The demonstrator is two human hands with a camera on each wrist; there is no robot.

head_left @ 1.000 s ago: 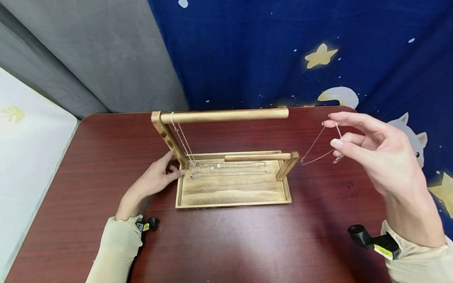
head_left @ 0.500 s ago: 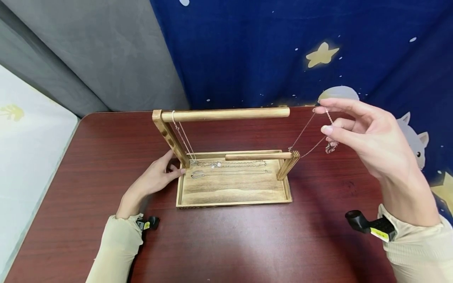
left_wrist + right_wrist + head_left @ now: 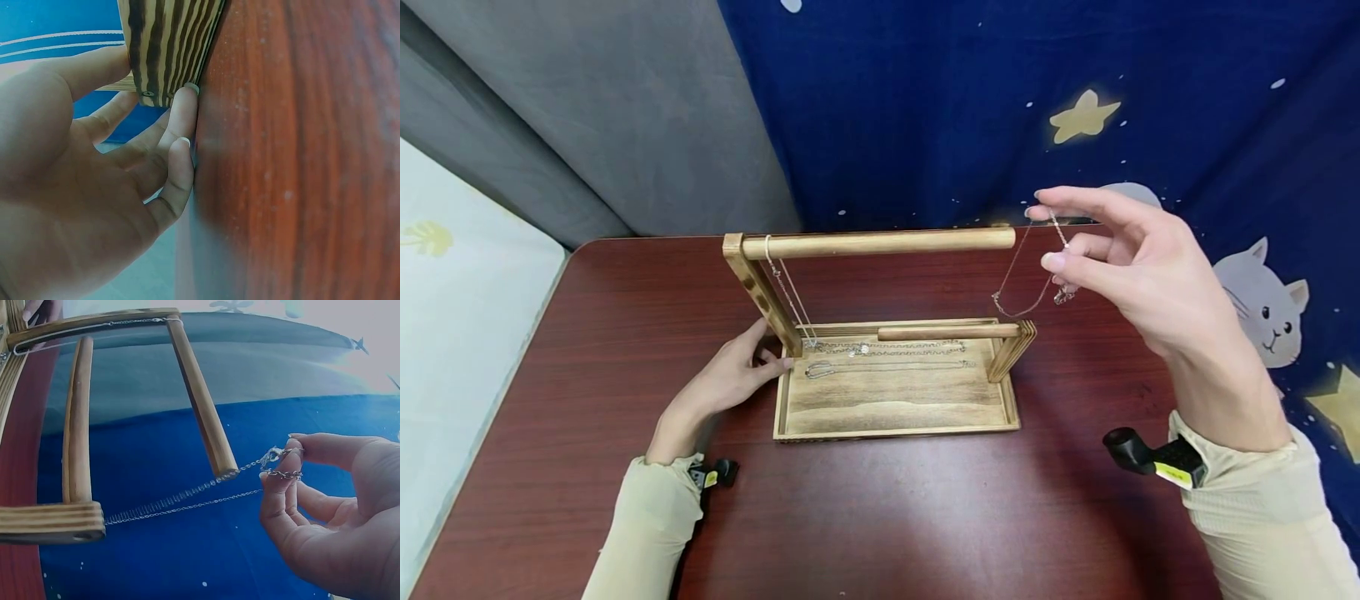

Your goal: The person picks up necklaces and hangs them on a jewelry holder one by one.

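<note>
My right hand (image 3: 1150,267) pinches a thin silver necklace (image 3: 274,456) between thumb and fingers, just right of the free end of the stand's upper bar (image 3: 887,243). The chain hangs as a loop stretched over the fingers, its lower end overlapping the short lower bar's post in the head view. My left hand (image 3: 730,375) grips the left end of the wooden jewelry stand (image 3: 895,408), thumb in front and fingers behind; the left wrist view shows the fingers around its striped end (image 3: 169,50). Another necklace (image 3: 789,300) hangs at the upper bar's left end.
In the stand's tray lie more silver chains (image 3: 910,365), stretched lengthwise. The short lower bar (image 3: 947,332) juts left from a post on the tray's right. A dark red table (image 3: 887,517) lies beneath, with a blue curtain (image 3: 910,108) behind it.
The right hand has moved left and slightly up with the necklace, bringing it close to the upper bar's free end. The left hand and stand stay almost in place.
</note>
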